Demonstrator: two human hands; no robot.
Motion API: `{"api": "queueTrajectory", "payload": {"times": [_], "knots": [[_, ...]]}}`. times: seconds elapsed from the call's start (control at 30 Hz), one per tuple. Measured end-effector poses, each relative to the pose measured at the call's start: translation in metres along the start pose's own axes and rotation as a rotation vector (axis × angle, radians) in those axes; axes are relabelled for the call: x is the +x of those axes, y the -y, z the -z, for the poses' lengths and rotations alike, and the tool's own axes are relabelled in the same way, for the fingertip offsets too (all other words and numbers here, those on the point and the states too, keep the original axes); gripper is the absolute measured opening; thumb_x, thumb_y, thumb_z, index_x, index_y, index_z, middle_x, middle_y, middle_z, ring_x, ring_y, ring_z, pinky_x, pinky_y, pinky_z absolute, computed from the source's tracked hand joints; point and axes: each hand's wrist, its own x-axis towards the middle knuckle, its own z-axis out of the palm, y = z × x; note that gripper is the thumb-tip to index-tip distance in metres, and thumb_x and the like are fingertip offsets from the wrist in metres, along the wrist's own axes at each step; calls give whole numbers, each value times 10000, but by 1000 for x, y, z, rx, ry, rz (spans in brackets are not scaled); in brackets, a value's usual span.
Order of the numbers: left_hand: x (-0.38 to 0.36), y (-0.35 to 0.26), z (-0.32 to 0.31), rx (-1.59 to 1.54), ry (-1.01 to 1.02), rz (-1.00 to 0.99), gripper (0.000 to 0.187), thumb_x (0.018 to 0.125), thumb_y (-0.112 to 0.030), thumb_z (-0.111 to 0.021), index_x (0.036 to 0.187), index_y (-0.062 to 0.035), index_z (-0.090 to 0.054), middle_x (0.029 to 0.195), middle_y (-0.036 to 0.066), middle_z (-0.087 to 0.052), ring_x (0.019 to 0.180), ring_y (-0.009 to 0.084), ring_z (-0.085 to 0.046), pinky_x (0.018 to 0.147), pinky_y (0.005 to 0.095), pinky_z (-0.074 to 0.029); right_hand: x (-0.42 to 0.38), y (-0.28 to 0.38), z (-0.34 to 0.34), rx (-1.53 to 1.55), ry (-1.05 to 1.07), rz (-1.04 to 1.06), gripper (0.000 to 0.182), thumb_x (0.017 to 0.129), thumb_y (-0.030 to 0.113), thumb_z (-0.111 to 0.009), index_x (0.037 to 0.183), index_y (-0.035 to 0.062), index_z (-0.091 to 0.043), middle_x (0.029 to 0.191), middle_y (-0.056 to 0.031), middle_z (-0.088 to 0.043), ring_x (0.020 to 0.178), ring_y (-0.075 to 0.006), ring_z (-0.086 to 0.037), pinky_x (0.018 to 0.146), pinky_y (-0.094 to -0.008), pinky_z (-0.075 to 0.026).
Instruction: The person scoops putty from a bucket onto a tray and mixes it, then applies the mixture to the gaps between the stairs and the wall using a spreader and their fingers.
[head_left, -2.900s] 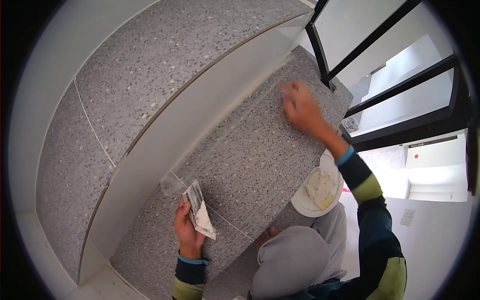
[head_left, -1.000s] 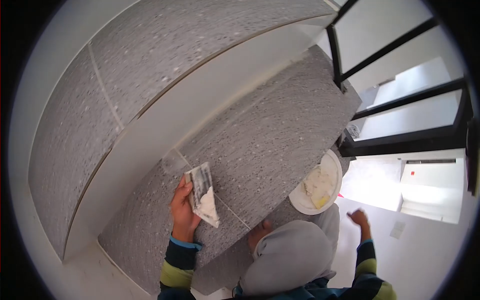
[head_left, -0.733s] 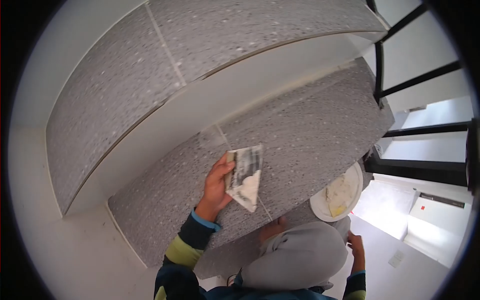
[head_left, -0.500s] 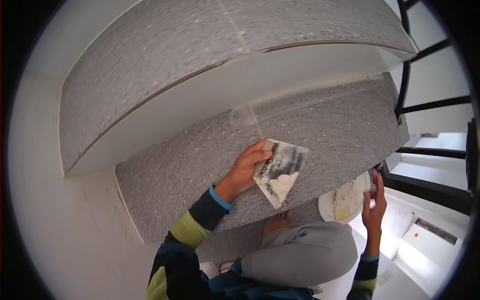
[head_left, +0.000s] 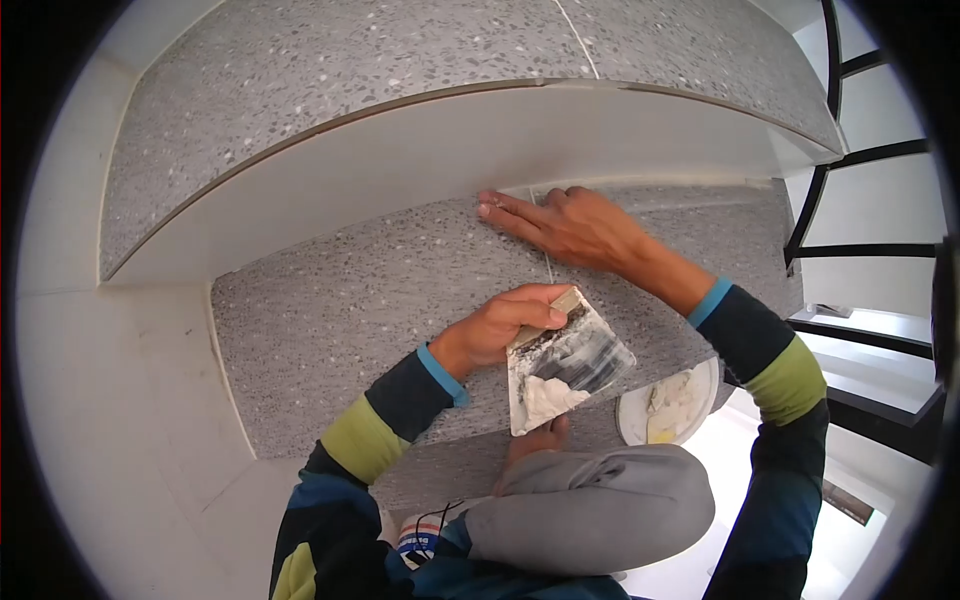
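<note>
My left hand (head_left: 508, 325) is closed around the handle edge of a wide putty knife (head_left: 590, 350). Its blade is smeared dark and white, and a lump of white paste (head_left: 548, 399) sits near its lower corner. Farther up the step, my right hand (head_left: 575, 228) reaches across the speckled grey stair tread (head_left: 350, 330). Its leading fingers are stretched to the left at the seam where the tread meets the white riser (head_left: 400, 165); nothing shows in them. A thin pale joint line runs across the tread beneath this hand.
A round white container (head_left: 690, 395) with pale paste stands at the lower right, by the tread's edge. Black metal railing (head_left: 870, 250) runs along the right side. A white wall (head_left: 140, 400) borders the left. Above is another speckled step (head_left: 400, 60).
My right hand has moved from beside the paste container up and left to the back seam of the tread. The left hand still holds the putty knife, turned slightly and a little lower.
</note>
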Motion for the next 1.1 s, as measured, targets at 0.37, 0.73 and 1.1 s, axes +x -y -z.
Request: {"api": "queueTrajectory", "payload": {"times": [0.37, 0.73, 1.1], "knots": [[4, 2, -3, 8, -96, 37, 347, 799, -184, -497, 1056, 50, -491, 926, 102, -585, 799, 134, -592, 715, 244, -466, -128, -91, -19, -281, 259, -95, 557, 866, 58, -383, 1383, 208, -240, 1424, 11, -273, 576, -158, -565, 498, -255, -505], [22, 17, -19, -282, -242, -77, 347, 849, -145, -416, 1139, 44, -432, 983, 161, -596, 846, 205, -631, 750, 307, -525, -207, -10, 59, 371, -86, -656, 782, 704, -10, -545, 1396, 144, -213, 1223, -101, -517, 789, -285, -608, 591, -337, -500], [31, 23, -41, -236, -597, -54, 249, 869, -196, -415, 1028, -26, -502, 759, 51, -589, 569, 149, -583, 457, 277, -511, -179, 58, 57, 603, -108, -527, 722, 720, 93, -565, 1364, 100, -239, 1257, -135, -477, 846, -298, -606, 645, -358, -506]]}}
